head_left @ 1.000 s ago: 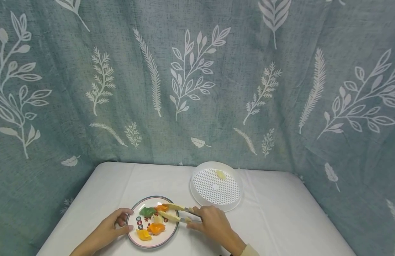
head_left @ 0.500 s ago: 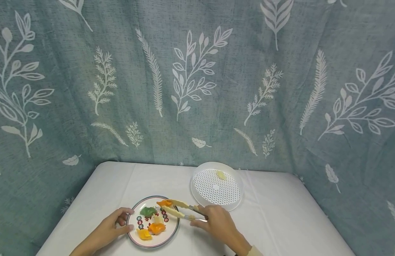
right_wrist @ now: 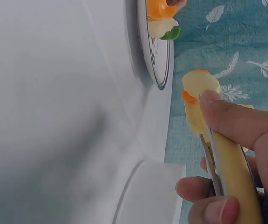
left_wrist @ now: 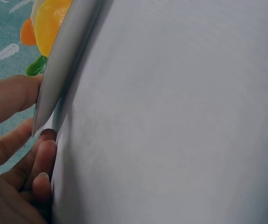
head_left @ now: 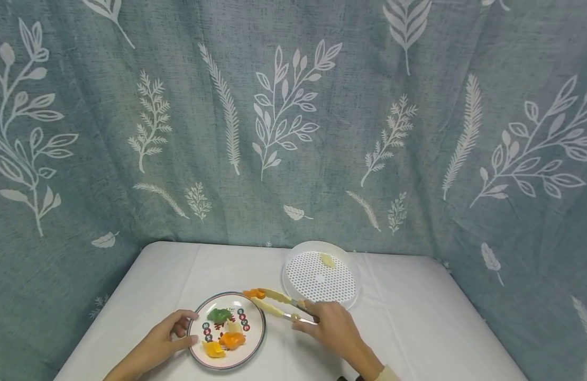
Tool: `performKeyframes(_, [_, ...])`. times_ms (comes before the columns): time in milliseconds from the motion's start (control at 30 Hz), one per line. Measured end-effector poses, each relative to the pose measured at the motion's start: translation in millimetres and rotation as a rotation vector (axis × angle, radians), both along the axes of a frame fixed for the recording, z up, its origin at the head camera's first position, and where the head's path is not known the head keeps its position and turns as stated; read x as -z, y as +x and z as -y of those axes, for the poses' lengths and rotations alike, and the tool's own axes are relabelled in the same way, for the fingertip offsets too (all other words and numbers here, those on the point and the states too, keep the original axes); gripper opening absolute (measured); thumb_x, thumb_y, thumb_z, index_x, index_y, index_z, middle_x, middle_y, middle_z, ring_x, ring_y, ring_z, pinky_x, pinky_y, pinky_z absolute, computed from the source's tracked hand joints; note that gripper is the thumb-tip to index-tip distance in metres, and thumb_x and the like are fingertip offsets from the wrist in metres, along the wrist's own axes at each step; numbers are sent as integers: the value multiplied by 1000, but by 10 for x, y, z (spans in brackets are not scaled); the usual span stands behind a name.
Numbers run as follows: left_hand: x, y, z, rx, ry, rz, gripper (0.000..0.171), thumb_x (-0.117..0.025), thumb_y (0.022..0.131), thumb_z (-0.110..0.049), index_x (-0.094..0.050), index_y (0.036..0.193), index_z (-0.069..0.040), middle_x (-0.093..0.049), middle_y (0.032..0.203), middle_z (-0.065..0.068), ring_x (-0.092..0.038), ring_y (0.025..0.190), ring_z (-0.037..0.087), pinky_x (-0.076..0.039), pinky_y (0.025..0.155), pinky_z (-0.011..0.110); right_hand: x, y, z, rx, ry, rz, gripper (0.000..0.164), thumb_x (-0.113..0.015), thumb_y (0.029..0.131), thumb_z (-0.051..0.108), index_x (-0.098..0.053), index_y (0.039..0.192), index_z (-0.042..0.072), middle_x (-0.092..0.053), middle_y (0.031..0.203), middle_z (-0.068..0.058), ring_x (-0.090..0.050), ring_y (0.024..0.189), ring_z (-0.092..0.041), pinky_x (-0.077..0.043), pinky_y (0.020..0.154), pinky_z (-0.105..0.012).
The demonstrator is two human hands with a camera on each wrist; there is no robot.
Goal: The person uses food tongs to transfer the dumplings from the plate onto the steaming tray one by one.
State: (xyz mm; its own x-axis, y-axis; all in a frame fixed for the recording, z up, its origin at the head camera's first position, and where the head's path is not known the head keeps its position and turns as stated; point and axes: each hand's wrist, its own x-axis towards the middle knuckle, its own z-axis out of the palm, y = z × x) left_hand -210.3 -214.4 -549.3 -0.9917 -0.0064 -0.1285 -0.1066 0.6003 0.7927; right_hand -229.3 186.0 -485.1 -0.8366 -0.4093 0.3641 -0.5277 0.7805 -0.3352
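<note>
My left hand (head_left: 167, 336) holds the left rim of a round plate (head_left: 249, 346), thumb on top and fingers below in the left wrist view. On the plate lie a green dumpling (head_left: 219, 316), a pale dumpling (head_left: 234, 327), an orange dumpling (head_left: 232, 340) and a yellow dumpling (head_left: 213, 349). My right hand (head_left: 333, 325) grips tongs (head_left: 276, 297) with pale yellow tips. Between those tips is another orange dumpling (head_left: 253, 292), above the plate's far rim. In the right wrist view the tongs' tip (right_wrist: 200, 83) hides most of it.
A white perforated steamer tray (head_left: 303, 280) stands at the back of the white-covered table (head_left: 407, 317), right of the plate. One pale dumpling (head_left: 328, 260) lies in it near the far wall. A patterned teal curtain (head_left: 293, 201) hangs behind.
My right hand has moved back and to the right with the tongs, lifting the orange dumpling off the plate to its far rim. The left hand stays on the plate.
</note>
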Motion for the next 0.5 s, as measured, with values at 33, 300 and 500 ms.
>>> performKeyframes(33, [-1, 1, -1, 0, -1, -1, 61, -89, 78, -36, -63, 127, -12, -57, 104, 2, -51, 90, 18, -43, 74, 34, -5, -1, -14, 6, 0, 0, 43, -84, 80, 48, -81, 105, 14, -29, 60, 17, -26, 55, 0, -27, 47, -21])
performKeyframes(300, [-19, 0, -17, -9, 6, 14, 61, -89, 78, -35, -63, 127, -12, -57, 103, 3, -51, 90, 19, -43, 74, 34, -70, -27, -122, 67, 13, 20, 59, -84, 80, 48, -76, 122, 7, -29, 59, 16, -24, 53, -1, -27, 46, -21])
performKeyframes(500, [-44, 11, -15, -3, 31, 15, 60, -89, 79, -34, -63, 127, -11, -57, 105, 3, -50, 91, 19, -43, 73, 33, -130, -70, -215, 141, -23, 57, 61, -85, 80, 48, -74, 123, 6, -30, 55, 15, -25, 51, -1, -28, 45, -22])
